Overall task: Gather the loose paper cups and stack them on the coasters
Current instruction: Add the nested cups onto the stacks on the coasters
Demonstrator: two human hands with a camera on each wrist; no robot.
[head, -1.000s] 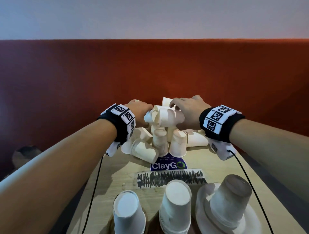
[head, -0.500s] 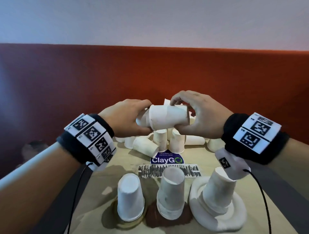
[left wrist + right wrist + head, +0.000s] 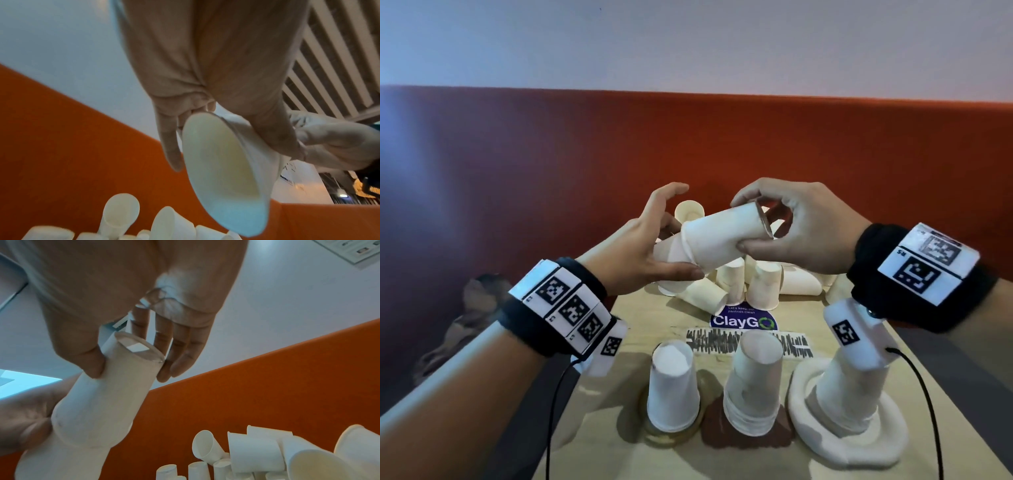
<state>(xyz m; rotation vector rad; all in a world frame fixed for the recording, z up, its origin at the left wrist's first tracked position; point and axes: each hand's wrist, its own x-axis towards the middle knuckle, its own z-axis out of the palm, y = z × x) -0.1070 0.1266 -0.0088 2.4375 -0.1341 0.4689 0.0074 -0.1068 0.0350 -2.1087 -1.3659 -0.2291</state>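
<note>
Lifted nested white cups (image 3: 717,238), tilted.

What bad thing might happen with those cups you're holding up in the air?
The two nested white paper cups lie sideways between the left hand and right hand. The inner one sits only partly in, so it might slip out. If it drops, it may land in the loose pile of white paper cups below and scatter them. The tall upside-down cup stack on the brown coaster might topple if bumped.
</note>
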